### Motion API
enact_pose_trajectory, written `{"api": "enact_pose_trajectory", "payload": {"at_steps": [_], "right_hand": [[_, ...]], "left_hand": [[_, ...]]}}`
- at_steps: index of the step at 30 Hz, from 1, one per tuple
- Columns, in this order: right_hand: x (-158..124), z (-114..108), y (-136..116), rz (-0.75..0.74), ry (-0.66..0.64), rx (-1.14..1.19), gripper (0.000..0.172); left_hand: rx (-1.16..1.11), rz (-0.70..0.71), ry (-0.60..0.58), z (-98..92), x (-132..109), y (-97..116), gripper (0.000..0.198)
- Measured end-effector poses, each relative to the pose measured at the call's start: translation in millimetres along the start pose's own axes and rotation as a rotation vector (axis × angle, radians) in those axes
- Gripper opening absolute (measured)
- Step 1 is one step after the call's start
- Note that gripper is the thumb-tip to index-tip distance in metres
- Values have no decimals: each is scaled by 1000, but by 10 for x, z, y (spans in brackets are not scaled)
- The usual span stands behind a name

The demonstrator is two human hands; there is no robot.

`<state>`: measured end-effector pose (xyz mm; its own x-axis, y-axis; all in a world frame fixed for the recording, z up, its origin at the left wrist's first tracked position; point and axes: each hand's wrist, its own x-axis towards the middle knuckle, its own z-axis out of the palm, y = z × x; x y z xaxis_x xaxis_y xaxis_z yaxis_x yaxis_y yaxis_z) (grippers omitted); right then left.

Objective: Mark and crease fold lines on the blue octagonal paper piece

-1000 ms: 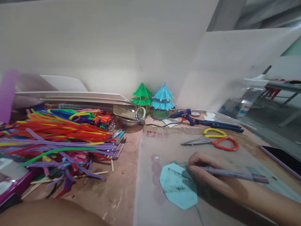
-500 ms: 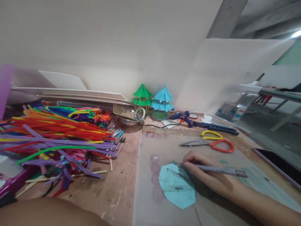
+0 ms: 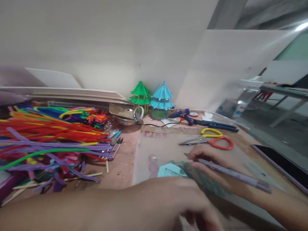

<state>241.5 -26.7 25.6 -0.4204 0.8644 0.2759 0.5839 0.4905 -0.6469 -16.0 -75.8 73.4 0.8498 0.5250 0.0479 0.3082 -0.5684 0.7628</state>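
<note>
My right hand (image 3: 216,166) is closed around a slim pen (image 3: 237,175), its tip pointing left over the work sheet (image 3: 143,160). In the foreground my left hand (image 3: 185,199) reaches across from the left, blurred, with its fingers bent downward. What those fingers touch, if anything, is hidden. Beyond the left hand lies a light-blue paper polygon (image 3: 170,170), mostly covered by that hand and wrist. Just past my right hand rest scissors (image 3: 222,142) with one yellow and one red handle.
Pipe cleaners (image 3: 55,128) are heaped on the left. A metal bowl (image 3: 125,122), green pavilion model (image 3: 141,93), blue pavilion model (image 3: 163,96), glue gun (image 3: 183,115) and dark long-handled tool (image 3: 216,125) line the back. A phone (image 3: 281,166) lies at the right edge.
My left hand has come in over the sheet, covering much of the blue paper. The pen has tilted in my right hand, its back end lower. The view has shifted slightly.
</note>
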Motion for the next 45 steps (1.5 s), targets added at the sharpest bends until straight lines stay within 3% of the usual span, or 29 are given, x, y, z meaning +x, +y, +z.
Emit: {"api": "enact_pose_trajectory", "payload": {"at_steps": [4, 8, 11, 16, 18, 23, 29, 36, 39, 42, 45], "right_hand": [[40, -32, 155, -136, -82, -99, 22], [168, 30, 416, -206, 5, -229, 23], [235, 86, 567, -237, 88, -299, 15], [207, 183, 625, -253, 116, -373, 11], [192, 215, 628, -248, 96, -377, 12], [205, 242, 666, -234, 93, -405, 14], [234, 209, 636, -159, 37, -423, 17], [242, 196, 519, -121, 11, -416, 15], [181, 49, 422, -148, 6, -408, 13], [138, -249, 355, -123, -34, -429, 12], [249, -570, 400, -32, -56, -591, 14]], "left_hand": [[261, -47, 179, -118, 131, -244, 17], [551, -148, 167, -145, 209, -598, 19], [601, -172, 136, -96, 236, -690, 22], [467, -123, 147, 14, 286, -674, 77], [427, -143, 114, 54, 309, -704, 86], [440, -188, 131, 109, 339, -797, 71], [562, -206, 119, 13, 373, -777, 54], [615, -192, 161, -8, 393, -809, 50], [694, -151, 170, -13, 395, -769, 46], [772, -91, 196, -10, 393, -773, 41], [791, -24, 271, 32, 361, -865, 38]]}}
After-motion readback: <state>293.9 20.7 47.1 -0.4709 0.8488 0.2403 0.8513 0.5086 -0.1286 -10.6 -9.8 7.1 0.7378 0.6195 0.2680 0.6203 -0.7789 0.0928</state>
